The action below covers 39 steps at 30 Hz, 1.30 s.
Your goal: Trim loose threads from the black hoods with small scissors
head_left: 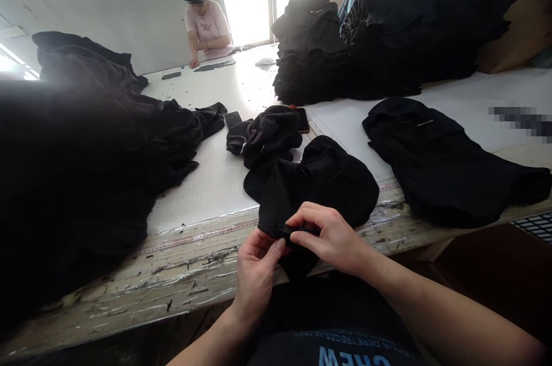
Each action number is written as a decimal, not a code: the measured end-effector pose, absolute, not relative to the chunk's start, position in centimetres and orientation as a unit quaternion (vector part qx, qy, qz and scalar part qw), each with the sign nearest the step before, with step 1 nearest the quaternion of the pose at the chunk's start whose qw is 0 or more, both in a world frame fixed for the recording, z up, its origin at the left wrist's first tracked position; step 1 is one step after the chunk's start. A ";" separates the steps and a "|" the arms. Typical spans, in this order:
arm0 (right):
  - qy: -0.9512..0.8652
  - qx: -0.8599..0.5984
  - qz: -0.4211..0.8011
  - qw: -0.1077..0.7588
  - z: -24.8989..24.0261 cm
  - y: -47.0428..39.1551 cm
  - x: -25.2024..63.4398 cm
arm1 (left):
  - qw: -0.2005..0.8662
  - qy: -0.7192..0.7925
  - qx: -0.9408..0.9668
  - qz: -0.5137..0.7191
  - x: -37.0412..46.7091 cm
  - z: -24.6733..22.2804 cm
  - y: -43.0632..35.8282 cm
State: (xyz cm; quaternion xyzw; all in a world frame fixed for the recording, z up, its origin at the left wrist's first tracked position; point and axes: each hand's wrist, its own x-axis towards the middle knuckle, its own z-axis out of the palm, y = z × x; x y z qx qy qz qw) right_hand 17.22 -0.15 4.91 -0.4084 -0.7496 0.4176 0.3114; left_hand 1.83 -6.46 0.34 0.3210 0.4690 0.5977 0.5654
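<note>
A black cloth garment (336, 187) lies bunched at the table's front edge, part of it hanging over. My left hand (259, 262) pinches its near edge between thumb and fingers. Close beside, my right hand (330, 236) is closed around a small dark pointed tool (311, 229), mostly hidden by the fingers; its tip meets the cloth near my left thumb. Touching the garment's far side is a crumpled black cloth piece (273, 133).
Left stands a large heap of black cloth (86, 182). A black garment (431, 159) lies flat at right, with tall black stacks (388, 38) behind. Two phones, one silvery (233, 119) and one dark (304, 121), flank the crumpled cloth. A person (209, 29) leans on the table's far end.
</note>
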 end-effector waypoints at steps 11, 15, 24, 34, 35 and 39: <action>-0.762 -0.378 0.407 0.334 4.8 -0.7 16.9 | 0.579 0.459 0.308 0.600 2.3 0.6 -6.5; -0.757 -0.383 0.416 0.327 5.0 -0.6 16.9 | 0.578 0.458 0.307 0.602 2.4 0.5 -6.5; -0.751 -0.393 0.416 0.330 4.8 -0.6 16.7 | 0.573 0.461 0.309 0.603 2.5 0.6 -6.4; -0.594 -0.396 0.536 0.450 5.1 0.5 18.6 | 0.602 0.458 0.216 0.618 2.3 0.8 -5.9; -0.590 -0.386 0.541 0.458 5.3 0.4 18.7 | 0.606 0.455 0.213 0.617 2.2 0.9 -5.8; -0.650 -0.399 0.521 0.384 5.2 -0.3 17.9 | 0.623 0.434 0.206 0.617 2.2 0.9 -5.9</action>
